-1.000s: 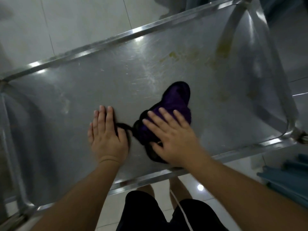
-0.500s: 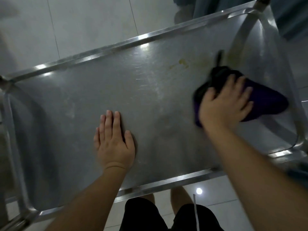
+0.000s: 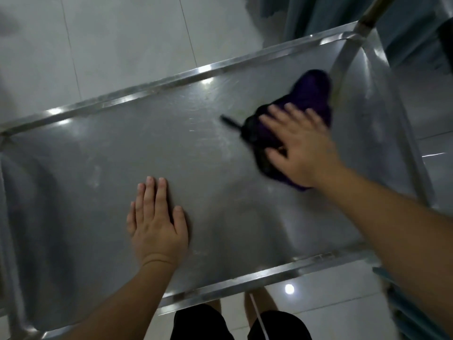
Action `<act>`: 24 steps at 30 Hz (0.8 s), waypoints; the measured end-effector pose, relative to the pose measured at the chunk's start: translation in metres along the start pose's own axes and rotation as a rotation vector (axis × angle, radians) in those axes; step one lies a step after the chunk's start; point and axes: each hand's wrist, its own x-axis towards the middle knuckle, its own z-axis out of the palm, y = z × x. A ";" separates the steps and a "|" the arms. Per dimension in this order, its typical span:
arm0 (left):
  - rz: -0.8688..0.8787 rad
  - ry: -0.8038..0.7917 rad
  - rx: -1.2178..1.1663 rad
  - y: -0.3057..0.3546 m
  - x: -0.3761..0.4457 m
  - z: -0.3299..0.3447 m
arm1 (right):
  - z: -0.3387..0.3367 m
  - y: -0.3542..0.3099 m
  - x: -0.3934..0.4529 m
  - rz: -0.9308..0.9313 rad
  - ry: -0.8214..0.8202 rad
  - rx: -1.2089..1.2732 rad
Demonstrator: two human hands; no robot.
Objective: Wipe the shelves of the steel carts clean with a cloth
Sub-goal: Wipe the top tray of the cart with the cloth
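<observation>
The steel cart's top shelf (image 3: 171,153) fills the view, tilted, with shiny raised rims. A dark purple cloth (image 3: 311,94) lies bunched on its right part, a thin black strap trailing off to the left. My right hand (image 3: 296,141) presses flat on the cloth with fingers spread and straight; the picture is blurred there. My left hand (image 3: 157,222) rests flat on the bare steel near the front rim, fingers together, apart from the cloth.
A steel upright (image 3: 343,60) of the cart rises at the far right corner beside the cloth. White tiled floor (image 3: 122,45) lies beyond the shelf. Teal fabric (image 3: 404,33) hangs at the top right, and my legs (image 3: 240,322) stand below the front rim.
My right hand swept the cloth from the middle to the shelf's far right, and now it sits slightly back toward the left. My left hand stayed planted on the steel.
</observation>
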 end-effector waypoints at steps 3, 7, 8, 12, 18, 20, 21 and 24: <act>0.012 0.000 0.004 0.000 0.000 0.001 | -0.016 0.045 0.010 0.472 0.039 0.052; 0.003 0.005 0.020 -0.001 0.002 0.003 | -0.014 0.001 0.048 1.003 0.128 0.176; 0.004 0.007 0.022 0.000 0.002 0.003 | -0.013 -0.023 0.060 1.046 0.145 0.222; 0.004 0.008 0.023 -0.001 0.002 0.002 | 0.005 -0.139 0.078 0.642 0.127 0.203; -0.009 -0.014 0.020 0.000 0.003 0.002 | 0.014 -0.171 0.087 -0.275 -0.075 0.091; -0.001 -0.001 0.023 -0.001 0.002 0.003 | 0.010 -0.134 0.099 -0.360 -0.046 0.055; 0.002 0.005 0.023 -0.001 0.002 0.003 | 0.007 -0.113 0.108 -0.321 -0.030 0.046; 0.006 0.001 0.021 -0.002 0.001 0.003 | -0.012 -0.044 0.132 -0.063 -0.012 0.064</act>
